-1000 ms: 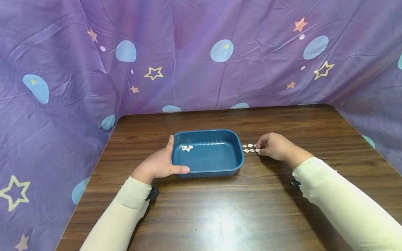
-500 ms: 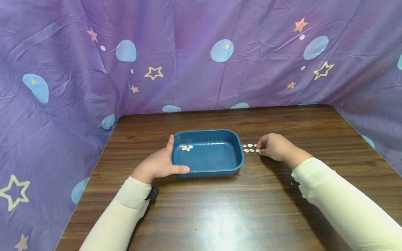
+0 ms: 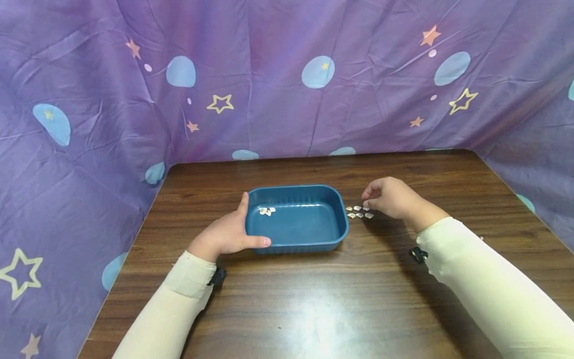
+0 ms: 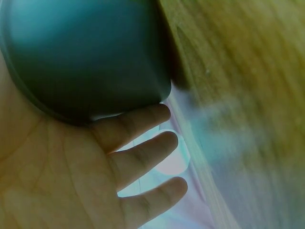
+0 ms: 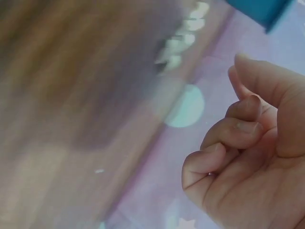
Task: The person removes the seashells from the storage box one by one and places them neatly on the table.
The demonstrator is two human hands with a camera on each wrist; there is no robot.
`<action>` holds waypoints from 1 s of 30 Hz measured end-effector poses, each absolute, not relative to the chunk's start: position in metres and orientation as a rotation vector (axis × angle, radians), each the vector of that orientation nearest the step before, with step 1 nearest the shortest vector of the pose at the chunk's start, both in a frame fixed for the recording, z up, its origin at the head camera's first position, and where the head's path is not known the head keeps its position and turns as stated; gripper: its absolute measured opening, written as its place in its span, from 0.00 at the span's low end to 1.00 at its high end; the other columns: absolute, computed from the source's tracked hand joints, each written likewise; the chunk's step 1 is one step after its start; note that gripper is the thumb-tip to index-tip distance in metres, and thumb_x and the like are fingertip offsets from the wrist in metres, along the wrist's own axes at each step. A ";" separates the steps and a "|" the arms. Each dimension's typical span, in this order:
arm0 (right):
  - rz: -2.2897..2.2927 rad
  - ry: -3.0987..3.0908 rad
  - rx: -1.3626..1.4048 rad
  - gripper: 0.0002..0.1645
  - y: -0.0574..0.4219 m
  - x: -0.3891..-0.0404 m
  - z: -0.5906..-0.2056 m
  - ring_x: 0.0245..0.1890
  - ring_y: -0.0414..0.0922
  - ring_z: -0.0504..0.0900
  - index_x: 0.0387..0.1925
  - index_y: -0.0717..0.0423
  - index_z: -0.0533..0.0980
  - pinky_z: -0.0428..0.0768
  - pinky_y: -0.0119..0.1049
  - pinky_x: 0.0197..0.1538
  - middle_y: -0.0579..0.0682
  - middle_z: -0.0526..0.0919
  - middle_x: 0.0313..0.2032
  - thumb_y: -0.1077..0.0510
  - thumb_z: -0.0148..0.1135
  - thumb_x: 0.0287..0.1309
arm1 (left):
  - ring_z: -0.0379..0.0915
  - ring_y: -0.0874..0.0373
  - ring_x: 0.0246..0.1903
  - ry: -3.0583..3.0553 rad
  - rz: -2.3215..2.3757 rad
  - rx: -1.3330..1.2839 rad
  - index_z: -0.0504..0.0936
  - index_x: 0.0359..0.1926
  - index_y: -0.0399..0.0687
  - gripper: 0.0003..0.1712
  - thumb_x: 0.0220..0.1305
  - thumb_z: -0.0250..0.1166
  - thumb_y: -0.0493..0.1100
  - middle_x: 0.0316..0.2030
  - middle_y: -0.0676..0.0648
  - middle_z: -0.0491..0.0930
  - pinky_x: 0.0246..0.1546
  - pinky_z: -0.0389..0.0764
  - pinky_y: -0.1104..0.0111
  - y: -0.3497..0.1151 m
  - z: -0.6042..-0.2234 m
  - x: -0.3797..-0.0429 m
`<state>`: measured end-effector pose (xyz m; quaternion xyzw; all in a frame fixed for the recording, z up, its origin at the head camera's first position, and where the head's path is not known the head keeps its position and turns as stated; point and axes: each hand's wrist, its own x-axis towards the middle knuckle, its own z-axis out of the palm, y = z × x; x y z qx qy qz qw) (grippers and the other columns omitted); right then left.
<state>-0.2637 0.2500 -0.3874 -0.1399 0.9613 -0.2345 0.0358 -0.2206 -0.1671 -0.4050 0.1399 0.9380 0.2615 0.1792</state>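
A blue, rectangular plastic basin with rounded corners [image 3: 296,227] stands upright on the dark brown wood-grain surface [image 3: 287,289], its long axis running left to right in the head view. The person's left hand [image 3: 226,234] rests against its left end with the digits straight and spread, the thumb along the near rim and the forefinger up the end; the palm covers part of that wall. The left wrist view, dim and blurred, shows three extended fingers, the uppermost touching the basin, which is cut off by the frame. A few small white shells [image 3: 267,212] overlap inside near the left end, so their exact count is hard to make out. Just beyond the right end, six small white shells laid in two rows [image 3: 359,215] sit on the surface, the rows parallel to the basin's long axis; each shell looks longer left to right, but which end is the narrow one is too small to tell. The right hand [image 3: 393,199] is over the far row's outermost shell with its fingers curled in, thumb beside forefinger, seemingly grasping nothing; whether the thumb touches that shell cannot be told. The right wrist view blurs the shells and crops the basin to a corner.
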 end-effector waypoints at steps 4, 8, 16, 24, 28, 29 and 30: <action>-0.819 2.944 -0.441 0.06 0.231 -0.266 -0.370 0.32 0.42 0.82 0.39 0.57 0.87 0.78 0.40 0.42 0.47 0.89 0.31 0.58 0.72 0.62 | 0.64 0.34 0.74 2.654 0.732 0.385 0.24 0.84 0.42 0.83 0.55 0.75 0.73 0.78 0.26 0.57 0.73 0.67 0.45 -0.168 -0.405 -0.221; -0.895 2.919 -0.485 0.08 0.205 -0.269 -0.358 0.28 0.41 0.79 0.41 0.57 0.87 0.77 0.39 0.38 0.45 0.85 0.27 0.56 0.72 0.63 | 0.65 0.34 0.73 2.655 0.738 0.386 0.24 0.84 0.43 0.84 0.55 0.75 0.73 0.77 0.26 0.58 0.73 0.67 0.45 -0.168 -0.405 -0.221; -0.974 2.860 -0.604 0.09 0.146 -0.272 -0.354 0.21 0.40 0.70 0.40 0.55 0.88 0.71 0.38 0.31 0.41 0.71 0.18 0.55 0.75 0.62 | 0.68 0.34 0.71 2.667 0.721 0.399 0.24 0.83 0.40 0.83 0.56 0.74 0.73 0.76 0.25 0.61 0.72 0.70 0.45 -0.166 -0.405 -0.222; -1.042 2.762 -0.643 0.08 0.096 -0.266 -0.356 0.20 0.38 0.70 0.40 0.53 0.88 0.71 0.35 0.29 0.42 0.71 0.17 0.54 0.76 0.61 | 0.69 0.34 0.71 2.669 0.706 0.410 0.26 0.83 0.37 0.82 0.57 0.73 0.73 0.76 0.25 0.61 0.71 0.71 0.45 -0.166 -0.406 -0.224; -1.051 2.719 -0.633 0.08 0.077 -0.264 -0.361 0.21 0.38 0.70 0.40 0.52 0.88 0.71 0.34 0.29 0.41 0.71 0.18 0.53 0.75 0.62 | 0.69 0.34 0.71 2.659 0.705 0.419 0.24 0.83 0.38 0.82 0.58 0.73 0.73 0.76 0.25 0.60 0.71 0.71 0.45 -0.167 -0.406 -0.224; -1.054 2.710 -0.628 0.08 0.073 -0.264 -0.362 0.21 0.38 0.70 0.40 0.52 0.88 0.71 0.34 0.29 0.41 0.71 0.18 0.53 0.75 0.63 | 0.69 0.34 0.71 2.657 0.707 0.418 0.24 0.83 0.39 0.82 0.58 0.72 0.74 0.76 0.25 0.60 0.71 0.71 0.45 -0.167 -0.406 -0.224; -1.059 2.701 -0.622 0.08 0.069 -0.264 -0.363 0.21 0.38 0.70 0.41 0.51 0.88 0.71 0.33 0.29 0.41 0.71 0.18 0.52 0.75 0.63 | 0.69 0.34 0.71 2.654 0.709 0.421 0.24 0.83 0.39 0.82 0.58 0.72 0.74 0.76 0.25 0.60 0.71 0.71 0.45 -0.167 -0.406 -0.224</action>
